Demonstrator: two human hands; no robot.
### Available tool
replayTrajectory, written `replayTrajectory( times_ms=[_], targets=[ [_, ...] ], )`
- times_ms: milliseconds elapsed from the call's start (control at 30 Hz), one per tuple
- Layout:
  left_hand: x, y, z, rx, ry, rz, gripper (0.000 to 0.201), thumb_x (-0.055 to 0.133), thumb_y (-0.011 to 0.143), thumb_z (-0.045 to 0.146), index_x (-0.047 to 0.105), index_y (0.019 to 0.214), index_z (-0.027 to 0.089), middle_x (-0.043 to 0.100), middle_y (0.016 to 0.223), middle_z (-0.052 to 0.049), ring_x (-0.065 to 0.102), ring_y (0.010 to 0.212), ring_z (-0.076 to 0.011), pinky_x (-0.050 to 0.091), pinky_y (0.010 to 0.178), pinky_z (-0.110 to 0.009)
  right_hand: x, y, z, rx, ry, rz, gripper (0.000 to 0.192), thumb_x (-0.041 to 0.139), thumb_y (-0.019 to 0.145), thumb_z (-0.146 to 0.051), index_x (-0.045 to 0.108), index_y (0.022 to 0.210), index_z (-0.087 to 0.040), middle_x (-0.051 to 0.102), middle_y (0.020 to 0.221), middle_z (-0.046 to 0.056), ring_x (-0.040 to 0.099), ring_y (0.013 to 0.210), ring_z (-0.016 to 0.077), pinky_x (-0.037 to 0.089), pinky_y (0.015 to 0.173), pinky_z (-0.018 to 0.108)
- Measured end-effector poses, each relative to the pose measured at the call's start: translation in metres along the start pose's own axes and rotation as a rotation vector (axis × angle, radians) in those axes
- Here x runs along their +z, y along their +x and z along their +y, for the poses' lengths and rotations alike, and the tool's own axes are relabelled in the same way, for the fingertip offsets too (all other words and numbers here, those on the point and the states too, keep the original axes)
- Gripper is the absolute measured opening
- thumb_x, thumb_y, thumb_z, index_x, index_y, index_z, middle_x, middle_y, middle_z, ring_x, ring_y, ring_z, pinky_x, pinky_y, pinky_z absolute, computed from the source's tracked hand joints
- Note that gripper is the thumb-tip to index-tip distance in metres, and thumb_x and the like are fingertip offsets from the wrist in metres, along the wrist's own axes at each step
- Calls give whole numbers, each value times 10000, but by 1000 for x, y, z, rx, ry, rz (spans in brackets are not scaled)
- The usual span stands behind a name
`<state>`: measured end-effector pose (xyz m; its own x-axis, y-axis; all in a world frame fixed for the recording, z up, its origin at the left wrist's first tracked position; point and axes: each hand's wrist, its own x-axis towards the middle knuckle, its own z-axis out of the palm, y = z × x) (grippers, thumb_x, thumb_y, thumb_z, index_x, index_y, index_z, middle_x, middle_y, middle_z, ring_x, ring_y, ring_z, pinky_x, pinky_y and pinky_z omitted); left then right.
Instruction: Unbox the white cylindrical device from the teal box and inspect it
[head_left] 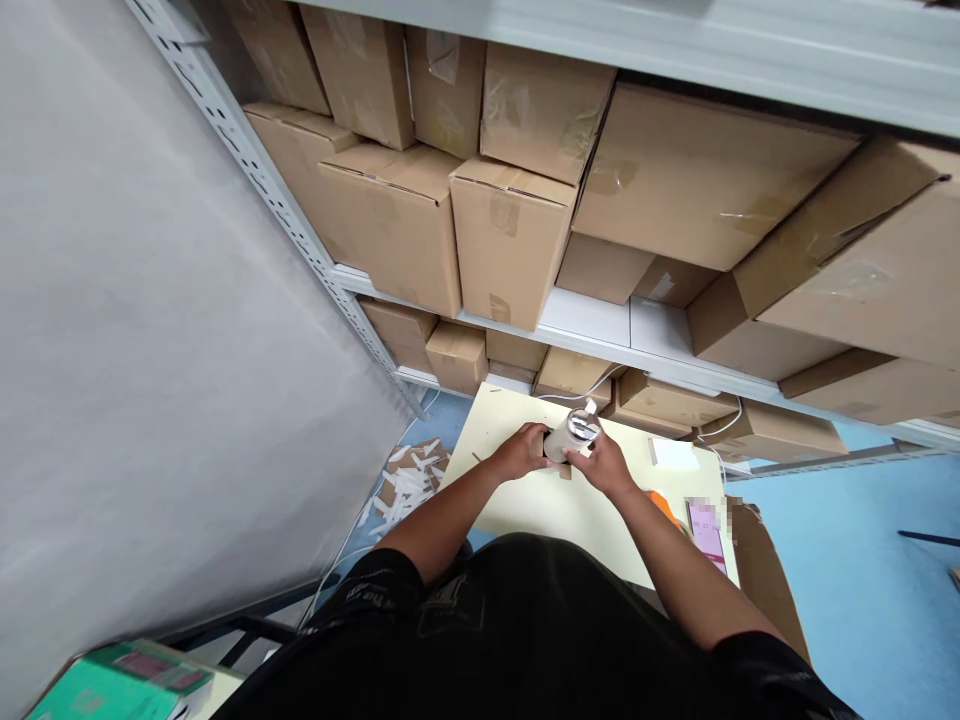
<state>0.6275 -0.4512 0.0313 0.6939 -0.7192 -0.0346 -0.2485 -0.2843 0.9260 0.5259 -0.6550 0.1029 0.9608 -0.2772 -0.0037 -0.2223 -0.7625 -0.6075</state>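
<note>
A pale tumbler point(560, 444) with a shiny lid and a small white piece sticking up from it is tilted over the cream table point(502, 510). My right hand point(606, 464) grips it near the lid end, thumb across its side. On its other side, my left hand point(520, 453) is closed at the tumbler's lower end, fingers partly hidden. Something small and brown shows beside the left fingers, too little visible to name. A brown scrap point(565, 471) lies on the table just below the tumbler.
On the table's right are a white box point(673, 454), an orange object point(664, 508) and a phone point(706, 535) with a lit screen. Metal shelves point(585, 343) full of cardboard boxes point(514, 235) stand behind. White scraps point(405, 490) are heaped left of the table, near the wall point(172, 400).
</note>
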Motion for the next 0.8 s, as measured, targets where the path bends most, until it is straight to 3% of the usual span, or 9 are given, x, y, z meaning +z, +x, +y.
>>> replayTrajectory(
  times_ms=[167, 267, 433, 633, 800],
  targets=[
    [-1, 0, 1, 20, 42, -16, 715, 872, 722, 313, 591, 1372, 210, 586, 1429, -141, 573, 1319, -341, 462, 1137, -480, 3, 5, 13, -14, -72, -61, 435, 731, 786, -464, 674, 1131, -204, 699, 956, 73, 650, 913, 273, 518, 814, 375],
    [2, 2, -1, 38, 32, -13, 695, 875, 718, 309, 603, 1351, 216, 594, 1409, -137, 580, 1304, -337, 459, 1136, -483, 15, 3, 20, -83, -105, -119, 452, 763, 770, -442, 683, 1148, -206, 685, 1024, 81, 614, 1017, 291, 513, 887, 394],
    [5, 1, -7, 36, -29, -6, 723, 879, 714, 297, 586, 1371, 226, 580, 1426, -135, 567, 1323, -335, 440, 1151, -490, 38, 1, 30, -101, -113, -107, 525, 800, 731, -403, 693, 1210, -220, 603, 1285, 101, 576, 1119, 305, 507, 972, 420],
    [5, 0, -7, 22, -62, 0, 727, 891, 714, 292, 578, 1368, 233, 580, 1429, -129, 562, 1336, -329, 434, 1148, -493, 46, -1, 36, -126, -80, -80, 513, 795, 746, -425, 688, 1201, -213, 585, 1299, 111, 570, 1122, 306, 517, 973, 434],
    [5, 0, -6, 34, -72, 3, 718, 904, 716, 333, 590, 1353, 229, 587, 1422, -135, 571, 1318, -326, 456, 1124, -478, 45, -2, 24, -89, -175, -15, 466, 762, 794, -544, 712, 1123, -217, 622, 1188, 110, 575, 1083, 313, 494, 937, 438]
  ],
)
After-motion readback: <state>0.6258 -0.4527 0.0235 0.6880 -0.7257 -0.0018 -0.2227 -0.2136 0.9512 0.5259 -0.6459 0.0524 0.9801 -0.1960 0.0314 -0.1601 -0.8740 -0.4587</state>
